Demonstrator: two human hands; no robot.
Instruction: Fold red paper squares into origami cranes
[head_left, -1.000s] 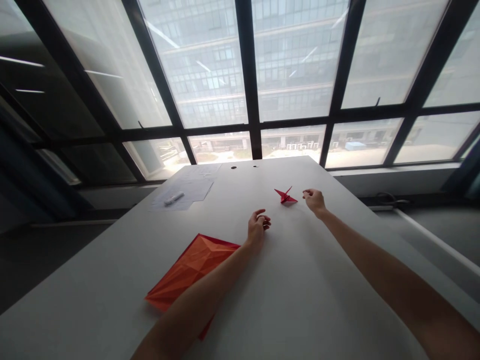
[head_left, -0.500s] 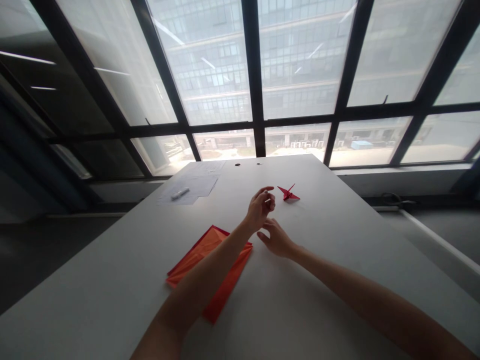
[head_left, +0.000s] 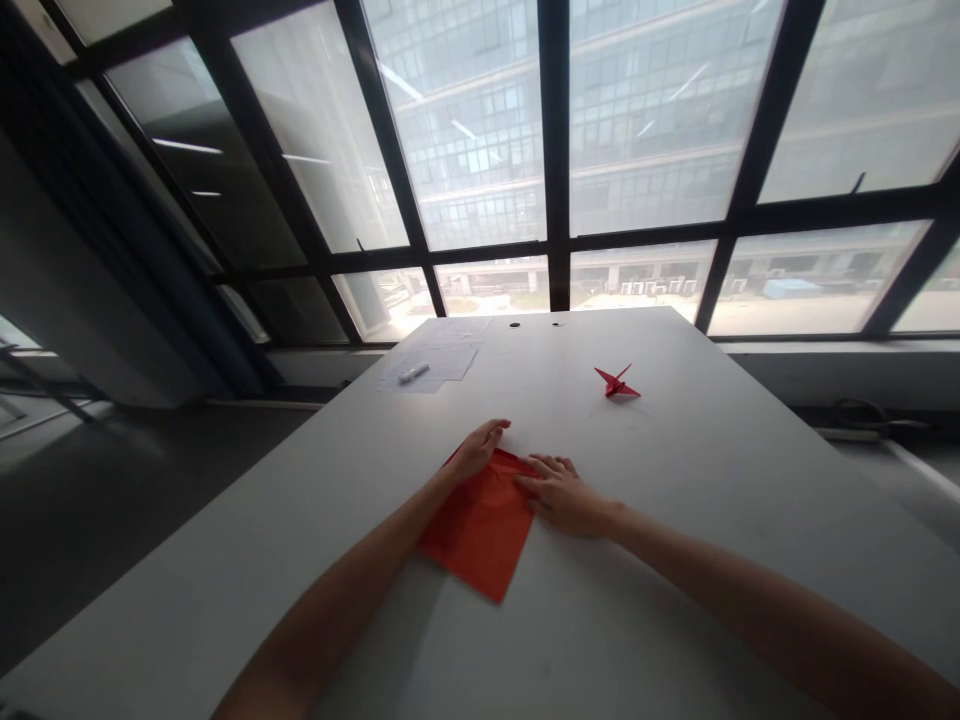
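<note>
A square of orange paper (head_left: pixel 484 540) with a dark red border along its far edges lies on the white table in front of me, one corner towards me. My left hand (head_left: pixel 475 452) is at its far left edge, fingers stretched out to the right past the far corner. Over the right corner lies my right hand (head_left: pixel 564 497), fingers spread and their tips on the paper. The thumb side of my left hand and the paper beneath both hands are partly hidden. Farther back on the right stands a folded red paper crane (head_left: pixel 618 384), apart from both hands.
Printed sheets (head_left: pixel 457 360) lie at the table's (head_left: pixel 675 480) far left, with a small white stick-shaped object (head_left: pixel 413 374) on them. Two small dark holes sit near the far edge. Large windows (head_left: pixel 457 120) rise behind, and a dark curtain (head_left: pixel 135 220) hangs at left.
My left hand has come down from the air to the paper's edge, and my right hand has moved onto its right corner. The paper has turned and shifted rightward. My view has swung left.
</note>
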